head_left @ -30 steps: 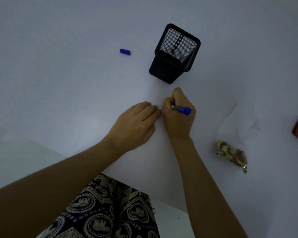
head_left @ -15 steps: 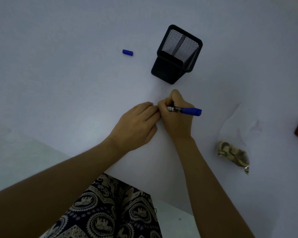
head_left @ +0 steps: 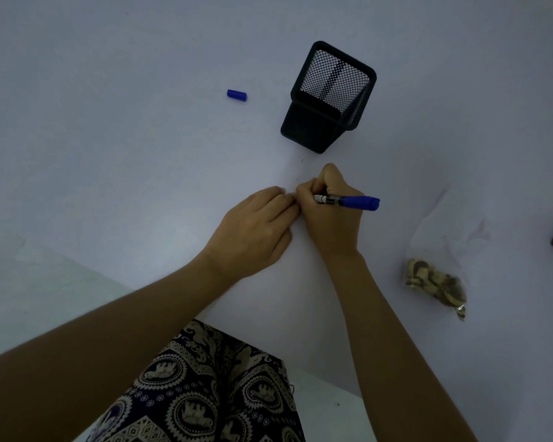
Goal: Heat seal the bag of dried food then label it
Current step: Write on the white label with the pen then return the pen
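Both forearms reach in from the near edge of the table (head_left: 109, 154) and meet near its middle. The left hand (head_left: 256, 231) lies palm down, fingers curled, fingertips pressed to the surface and touching the right hand (head_left: 331, 215). The right hand is closed in a writing grip around a blue marker (head_left: 351, 200), thumb raised, wrist resting on the table.

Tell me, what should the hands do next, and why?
Probably keep writing. The right hand holds the blue marker, its tip hidden, beside the left hand pressing something down. The bag of dried food lies apart, no label seen on it.
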A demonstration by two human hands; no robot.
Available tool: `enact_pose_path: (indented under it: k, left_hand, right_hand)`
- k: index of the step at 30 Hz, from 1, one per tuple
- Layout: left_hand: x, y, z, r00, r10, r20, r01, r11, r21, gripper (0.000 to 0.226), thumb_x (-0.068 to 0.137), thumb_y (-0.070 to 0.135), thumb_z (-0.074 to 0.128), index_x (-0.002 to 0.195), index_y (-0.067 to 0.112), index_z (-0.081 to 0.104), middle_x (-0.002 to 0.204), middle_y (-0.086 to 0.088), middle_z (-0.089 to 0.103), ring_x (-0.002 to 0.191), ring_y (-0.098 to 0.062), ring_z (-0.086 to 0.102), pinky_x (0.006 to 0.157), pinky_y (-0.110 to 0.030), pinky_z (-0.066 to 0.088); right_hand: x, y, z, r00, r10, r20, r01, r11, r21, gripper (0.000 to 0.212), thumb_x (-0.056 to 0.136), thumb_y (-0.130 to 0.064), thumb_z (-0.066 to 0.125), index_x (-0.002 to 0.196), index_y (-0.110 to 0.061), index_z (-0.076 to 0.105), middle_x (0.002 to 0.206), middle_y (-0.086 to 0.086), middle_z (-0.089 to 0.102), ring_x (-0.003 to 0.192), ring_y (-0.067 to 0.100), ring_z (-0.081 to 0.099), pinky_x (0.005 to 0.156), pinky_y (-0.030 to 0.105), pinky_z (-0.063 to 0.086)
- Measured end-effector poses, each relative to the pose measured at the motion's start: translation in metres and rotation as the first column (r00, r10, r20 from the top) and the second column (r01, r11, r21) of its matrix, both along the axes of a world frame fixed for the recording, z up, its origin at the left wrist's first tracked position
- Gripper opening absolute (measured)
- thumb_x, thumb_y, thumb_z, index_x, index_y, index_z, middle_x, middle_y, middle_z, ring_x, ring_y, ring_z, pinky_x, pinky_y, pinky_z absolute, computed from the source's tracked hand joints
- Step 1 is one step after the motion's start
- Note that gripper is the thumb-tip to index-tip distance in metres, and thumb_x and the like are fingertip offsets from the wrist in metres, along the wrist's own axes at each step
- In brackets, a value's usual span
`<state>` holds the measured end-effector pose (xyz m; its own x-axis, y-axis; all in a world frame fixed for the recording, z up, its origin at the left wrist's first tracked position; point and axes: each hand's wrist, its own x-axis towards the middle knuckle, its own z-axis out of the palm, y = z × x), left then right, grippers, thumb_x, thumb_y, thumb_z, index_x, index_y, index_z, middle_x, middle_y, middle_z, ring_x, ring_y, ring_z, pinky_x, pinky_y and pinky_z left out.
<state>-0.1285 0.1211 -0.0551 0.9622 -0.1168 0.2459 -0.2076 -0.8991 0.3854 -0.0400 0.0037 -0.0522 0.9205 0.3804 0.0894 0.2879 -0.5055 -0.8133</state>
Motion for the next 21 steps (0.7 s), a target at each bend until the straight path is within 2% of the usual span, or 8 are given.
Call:
enact_pose_path:
  k: [7, 13, 16, 21]
  left_hand:
    - [-0.0013, 0.0000, 0.0007, 1.000, 0.001, -0.002, -0.001, 1.000, 0.008, 0.029, 0.086, 0.009, 0.057, 0.111, -0.001, 0.067, 0.108, -0.015, 0.068, 0.100, -0.029, 0.061, 0.094, -0.030, 0.041]
    - [-0.0006, 0.0001, 0.0005, 1.000, 0.001, 0.004, -0.001, 1.000, 0.004, 0.030, 0.085, 0.009, 0.058, 0.112, -0.001, 0.067, 0.109, -0.015, 0.068, 0.101, -0.028, 0.059, 0.094, -0.030, 0.041]
    - [-0.0001, 0.0004, -0.0009, 1.000, 0.006, 0.011, -0.006, 1.000, 0.010, 0.032, 0.085, 0.009, 0.058, 0.114, -0.001, 0.066, 0.109, -0.015, 0.068, 0.102, -0.027, 0.058, 0.095, -0.030, 0.041]
    - [-0.0015, -0.0007, -0.0029, 1.000, 0.009, 0.007, -0.009, 1.000, 0.013, 0.035, 0.085, 0.010, 0.057, 0.117, -0.001, 0.065, 0.111, -0.015, 0.067, 0.106, -0.025, 0.053, 0.097, -0.030, 0.038]
  right_hand:
    - [-0.0016, 0.0001, -0.0004, 1.000, -0.005, 0.008, 0.005, 1.000, 0.006, 0.049, 0.085, 0.000, 0.059, 0.064, -0.032, 0.029, 0.052, -0.015, 0.035, 0.046, 0.003, 0.045, 0.043, 0.009, 0.033]
    - [-0.0012, -0.0012, -0.0015, 1.000, 0.000, 0.013, 0.001, 1.000, -0.015, 0.034, 0.084, 0.001, 0.059, 0.065, -0.016, 0.036, 0.052, -0.014, 0.036, 0.047, 0.005, 0.045, 0.043, 0.010, 0.033]
    - [-0.0004, -0.0009, -0.0020, 0.999, -0.025, 0.020, 0.025, 1.000, -0.009, 0.037, 0.084, 0.000, 0.059, 0.064, -0.020, 0.034, 0.051, -0.014, 0.037, 0.047, 0.010, 0.043, 0.041, 0.014, 0.033]
    - [-0.0007, -0.0008, 0.0013, 0.997, -0.082, 0.016, 0.082, 0.996, 0.021, 0.048, 0.083, 0.003, 0.059, 0.062, -0.030, 0.031, 0.051, -0.016, 0.036, 0.046, 0.005, 0.045, 0.043, 0.012, 0.035]
